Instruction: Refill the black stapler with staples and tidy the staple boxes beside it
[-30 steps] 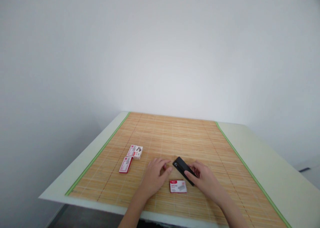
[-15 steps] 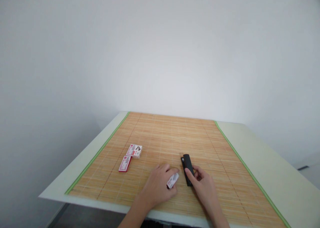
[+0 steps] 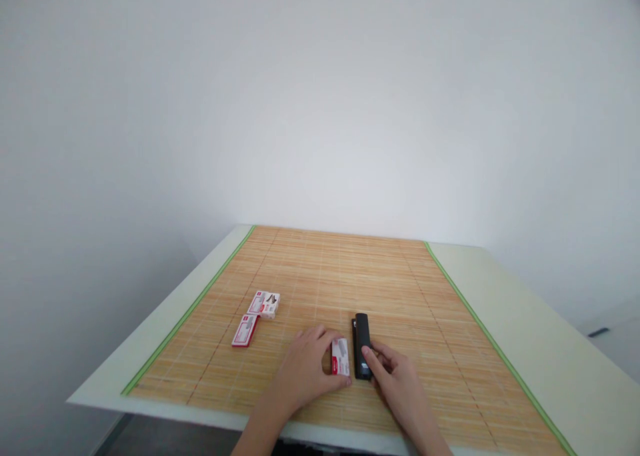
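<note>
Between the thumb and forefinger of my left hand (image 3: 311, 365) is a small red and white staple box (image 3: 341, 357), gripped at its near and far ends. Just to its right lies a black stapler (image 3: 362, 346), pointing away from me. My right hand (image 3: 399, 375) grips the stapler's near half from the right, thumb on top; its other fingers are partly hidden. A narrow gap separates box and stapler. Further left, a red-edged staple box (image 3: 245, 330) touches the lower corner of a white staple box group (image 3: 264, 303) printed with a stapler picture.
A bamboo mat (image 3: 320, 269) with green edging covers the middle of the white table (image 3: 480, 269). The table's front edge runs close below my wrists. A plain pale wall (image 3: 320, 109) rises behind the table.
The staple box in my left hand has turned from tilted to lying straight beside the stapler. My right hand and the stapler have shifted slightly left, and the stapler is straighter.
</note>
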Tool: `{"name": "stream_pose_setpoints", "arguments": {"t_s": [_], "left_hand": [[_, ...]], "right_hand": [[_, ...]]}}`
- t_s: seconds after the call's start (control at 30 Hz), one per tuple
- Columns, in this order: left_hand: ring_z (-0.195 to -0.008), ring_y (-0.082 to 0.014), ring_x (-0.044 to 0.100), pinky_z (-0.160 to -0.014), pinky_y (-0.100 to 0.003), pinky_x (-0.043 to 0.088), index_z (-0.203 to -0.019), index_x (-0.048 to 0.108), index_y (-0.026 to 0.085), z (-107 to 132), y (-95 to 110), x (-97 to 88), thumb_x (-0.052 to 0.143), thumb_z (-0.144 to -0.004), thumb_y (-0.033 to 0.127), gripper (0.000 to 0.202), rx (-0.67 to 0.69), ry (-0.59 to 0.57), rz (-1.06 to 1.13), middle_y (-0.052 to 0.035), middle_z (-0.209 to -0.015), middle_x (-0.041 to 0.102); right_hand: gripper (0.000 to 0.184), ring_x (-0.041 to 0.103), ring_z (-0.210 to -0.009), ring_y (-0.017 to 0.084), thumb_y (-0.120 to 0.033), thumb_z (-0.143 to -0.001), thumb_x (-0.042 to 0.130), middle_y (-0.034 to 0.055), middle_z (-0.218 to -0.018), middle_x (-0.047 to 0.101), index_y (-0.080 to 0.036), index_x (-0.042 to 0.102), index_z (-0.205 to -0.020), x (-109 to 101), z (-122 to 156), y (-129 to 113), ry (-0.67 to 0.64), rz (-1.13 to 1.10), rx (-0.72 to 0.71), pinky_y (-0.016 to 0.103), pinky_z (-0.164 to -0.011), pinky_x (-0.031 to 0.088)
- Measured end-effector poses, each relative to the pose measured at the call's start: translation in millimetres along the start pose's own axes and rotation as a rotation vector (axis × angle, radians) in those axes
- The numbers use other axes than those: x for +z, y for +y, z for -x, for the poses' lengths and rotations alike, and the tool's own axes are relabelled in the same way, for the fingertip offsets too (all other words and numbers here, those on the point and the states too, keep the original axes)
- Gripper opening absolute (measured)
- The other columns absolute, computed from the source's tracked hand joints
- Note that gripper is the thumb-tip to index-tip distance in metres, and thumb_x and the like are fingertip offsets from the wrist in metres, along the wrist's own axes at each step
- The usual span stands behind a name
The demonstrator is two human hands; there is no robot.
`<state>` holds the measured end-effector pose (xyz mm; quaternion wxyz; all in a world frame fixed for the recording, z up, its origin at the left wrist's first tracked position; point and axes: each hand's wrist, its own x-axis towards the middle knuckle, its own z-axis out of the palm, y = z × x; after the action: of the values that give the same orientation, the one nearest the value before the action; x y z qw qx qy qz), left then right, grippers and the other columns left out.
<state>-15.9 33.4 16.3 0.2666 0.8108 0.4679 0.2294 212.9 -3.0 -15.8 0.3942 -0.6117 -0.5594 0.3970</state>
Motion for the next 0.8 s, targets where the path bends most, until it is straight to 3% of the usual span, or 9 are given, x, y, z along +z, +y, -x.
{"name": "stream_pose_setpoints", "arguments": {"t_s": [0.13,0.4,0.53,0.6,0.63,0.73,0.8], "left_hand": [[-0.106,-0.0298,0.06,-0.095,-0.042,0.044,-0.12,0.067,0.032,-2.3,6.5,11.0,0.095,-0.06,0.043,0.066,0.022,0.012,0.02,-0.0035,-0.114,0.064],[-0.109,-0.0304,0.059,-0.097,-0.043,0.044,-0.127,0.066,0.034,-2.7,3.6,10.0,0.094,-0.062,0.045,0.072,0.022,-0.016,0.025,-0.0039,-0.118,0.063],[-0.118,-0.0338,0.058,-0.099,-0.044,0.045,-0.145,0.054,0.034,1.2,2.6,7.3,0.096,-0.055,0.057,0.102,-0.011,-0.052,0.075,-0.0072,-0.132,0.061],[-0.116,-0.0321,0.06,-0.096,-0.042,0.047,-0.153,0.044,0.034,4.2,-3.9,-6.2,0.094,-0.057,0.059,0.111,-0.047,-0.046,0.111,-0.0076,-0.134,0.06],[-0.111,-0.0299,0.062,-0.093,-0.04,0.049,-0.153,0.044,0.034,5.6,-10.4,-17.5,0.091,-0.063,0.059,0.104,-0.07,-0.025,0.113,-0.0065,-0.131,0.062],[-0.097,-0.0246,0.063,-0.089,-0.037,0.049,-0.122,0.068,0.032,8.7,-45.9,-64.7,0.07,-0.087,0.053,0.042,-0.141,0.135,-0.013,-0.0029,-0.11,0.066],[-0.097,-0.0239,0.063,-0.092,-0.038,0.049,-0.115,0.07,0.029,9.9,-78.9,-97.4,0.06,-0.092,0.047,0.031,-0.208,0.264,-0.092,-0.0037,-0.112,0.065]], "right_hand": [[0.057,0.051,-0.051,0.014,-0.064,-0.098,0.055,-0.0018,-0.06,0.059,-0.016,0.073,-0.121,8.3,6.1,-2.3,-0.044,-0.057,0.028,0.025,-0.048,0.035],[0.058,0.053,-0.051,0.015,-0.065,-0.096,0.057,-0.0008,-0.059,0.06,-0.014,0.075,-0.116,6.0,5.0,-2.0,-0.049,-0.06,0.007,0.025,-0.05,0.038],[0.06,0.059,-0.057,0.018,-0.065,-0.095,0.058,0.0012,-0.062,0.064,-0.014,0.071,-0.124,5.0,6.7,-3.4,0.019,-0.067,0.003,0.027,-0.054,0.042],[0.063,0.056,-0.055,0.017,-0.066,-0.098,0.054,0.0008,-0.063,0.063,-0.014,0.066,-0.132,4.0,8.2,-3.0,0.03,-0.114,0.02,0.027,-0.051,0.039],[0.064,0.054,-0.053,0.017,-0.066,-0.099,0.052,0.0,-0.062,0.062,-0.014,0.064,-0.135,3.6,8.8,-2.1,0.036,-0.134,0.029,0.026,-0.049,0.037],[0.066,0.05,-0.049,0.015,-0.068,-0.099,0.048,-0.0018,-0.059,0.058,-0.014,0.062,-0.135,3.6,9.2,2.2,0.068,-0.153,0.035,0.025,-0.045,0.033],[0.066,0.05,-0.049,0.015,-0.068,-0.099,0.048,-0.0018,-0.06,0.058,-0.014,0.062,-0.135,4.2,8.7,4.9,0.074,-0.144,0.029,0.025,-0.045,0.033]]}}
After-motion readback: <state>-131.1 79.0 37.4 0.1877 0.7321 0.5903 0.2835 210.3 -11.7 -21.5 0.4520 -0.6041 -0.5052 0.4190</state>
